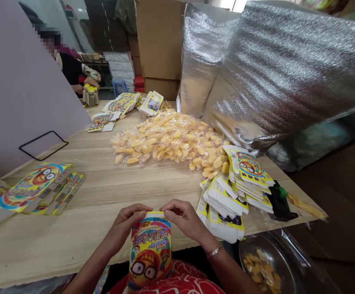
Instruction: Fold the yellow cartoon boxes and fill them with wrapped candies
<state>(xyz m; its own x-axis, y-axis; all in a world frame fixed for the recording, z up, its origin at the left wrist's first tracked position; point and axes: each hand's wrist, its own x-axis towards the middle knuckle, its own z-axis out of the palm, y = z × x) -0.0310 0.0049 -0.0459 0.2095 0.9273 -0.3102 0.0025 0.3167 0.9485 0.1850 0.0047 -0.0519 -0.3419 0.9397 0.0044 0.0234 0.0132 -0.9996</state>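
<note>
Left hand (127, 222) and right hand (183, 218), fingers curled, grasp the cartoon-printed box (151, 251).

Single head-worn camera above the red-and-white patterned clothing (180, 281), facing forward and steeply down, bare hands close at the lower middle, pale wood-grain table (104, 179) spreading beyond, crinkled silver foil bags (287, 69) farther back, no second view sharing the scene

Obscured by pixelation: dark-clad person's face (51, 41). Cut off at bottom: held yellow cartoon-printed box (150, 255); round steel bowl (280, 247) beyond wooden table (110, 179)
</note>
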